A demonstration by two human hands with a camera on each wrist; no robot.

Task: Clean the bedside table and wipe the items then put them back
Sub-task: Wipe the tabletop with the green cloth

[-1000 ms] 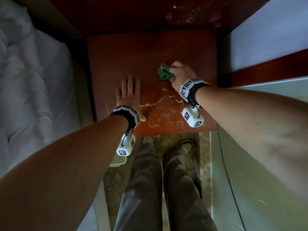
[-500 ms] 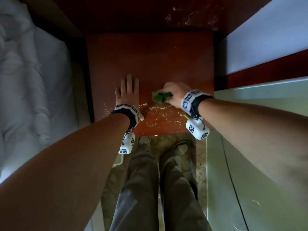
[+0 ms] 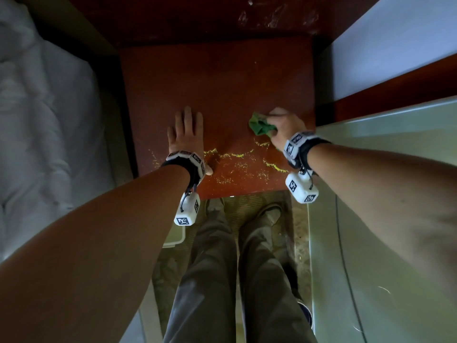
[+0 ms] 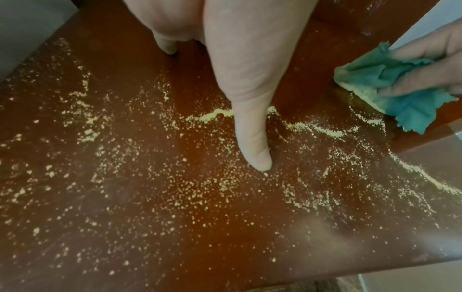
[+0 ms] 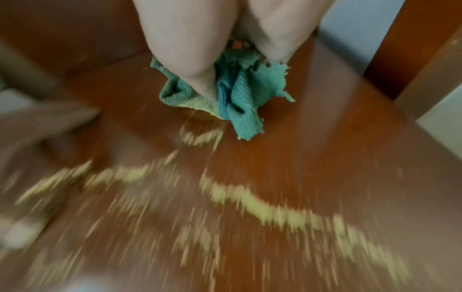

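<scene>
The right hand (image 3: 284,126) is gripping a bunched green cloth (image 3: 261,126) in curled fingers, pressing it on the tabletop (image 3: 217,82) near its right edge; the left hand (image 3: 185,129) is lying flat, fingers straight and pointing away; the left wrist view is showing yellow crumbs (image 4: 225,185) sharply, with the thumb (image 4: 250,128) resting among them; the right wrist view is blurring them, the cloth's loose end (image 5: 247,126) trailing toward the near edge.
</scene>
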